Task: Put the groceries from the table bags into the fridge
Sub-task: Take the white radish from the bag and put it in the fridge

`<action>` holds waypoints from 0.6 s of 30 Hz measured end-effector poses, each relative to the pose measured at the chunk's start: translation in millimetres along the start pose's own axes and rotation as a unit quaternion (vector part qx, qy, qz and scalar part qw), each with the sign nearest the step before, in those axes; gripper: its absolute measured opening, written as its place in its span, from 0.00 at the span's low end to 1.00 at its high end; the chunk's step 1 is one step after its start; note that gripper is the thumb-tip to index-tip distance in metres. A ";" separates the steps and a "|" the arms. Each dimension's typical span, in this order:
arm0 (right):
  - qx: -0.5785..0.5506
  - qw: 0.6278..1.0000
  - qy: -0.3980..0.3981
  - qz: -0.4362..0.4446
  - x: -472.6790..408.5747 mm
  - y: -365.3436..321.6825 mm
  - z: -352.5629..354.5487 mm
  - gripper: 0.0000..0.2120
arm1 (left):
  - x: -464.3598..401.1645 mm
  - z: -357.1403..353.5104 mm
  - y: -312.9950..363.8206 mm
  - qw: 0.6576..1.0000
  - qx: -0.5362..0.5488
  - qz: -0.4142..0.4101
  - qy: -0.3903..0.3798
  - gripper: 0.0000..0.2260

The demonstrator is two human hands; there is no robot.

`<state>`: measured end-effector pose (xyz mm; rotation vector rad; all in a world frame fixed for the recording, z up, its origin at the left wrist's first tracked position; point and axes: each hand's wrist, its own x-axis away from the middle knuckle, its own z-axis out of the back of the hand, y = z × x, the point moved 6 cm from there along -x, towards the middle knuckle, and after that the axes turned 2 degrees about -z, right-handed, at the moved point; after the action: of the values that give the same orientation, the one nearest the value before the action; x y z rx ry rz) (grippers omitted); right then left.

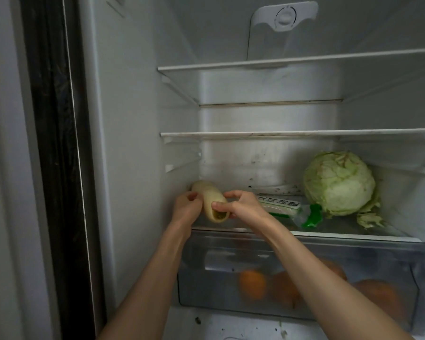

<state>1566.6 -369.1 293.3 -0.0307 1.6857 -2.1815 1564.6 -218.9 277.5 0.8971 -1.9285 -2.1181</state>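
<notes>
Your left hand [185, 206] and right hand [241, 204] both grip the radish [210, 197] at the frame's centre-left, cabbage [339, 184] to its right.

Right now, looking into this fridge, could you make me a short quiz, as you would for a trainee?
1. True or false: both hands hold the pale radish.
2. Which shelf bears the cabbage? A top, B middle, C the lowest, just above the drawer.
3. Fill in: between the radish and the cabbage lies a wrapped ____ with green ends.

Key:
1. True: the left hand and the right hand grip it from either side.
2. C.
3. Packet; what is inside cannot be told.
</notes>
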 end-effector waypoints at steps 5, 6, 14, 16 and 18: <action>0.011 0.999 0.031 0.017 -6.4 -0.9 -8.4 0.31 | 5.8 5.1 0.1 1.000 -0.007 -0.004 -0.010 0.17; 0.018 0.999 0.025 0.021 -6.7 -2.4 -9.8 0.31 | 7.0 6.5 0.6 1.000 -0.011 -0.005 -0.007 0.16; 0.073 0.997 -0.018 0.023 -5.5 -0.5 -12.8 0.11 | 25.7 6.9 8.7 0.997 -0.038 -0.054 -0.026 0.10; 0.098 0.995 -0.014 0.021 -8.0 1.6 -15.3 0.09 | 26.4 5.2 14.2 0.995 -0.068 -0.075 -0.027 0.12; 0.131 0.991 -0.034 0.020 -5.9 -1.7 -19.1 0.10 | 25.4 5.9 18.1 0.993 -0.088 -0.076 -0.028 0.13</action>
<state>1566.9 -349.2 290.8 -0.0016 1.3399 -2.3258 1535.8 -229.1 286.2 0.9869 -1.7136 -2.3801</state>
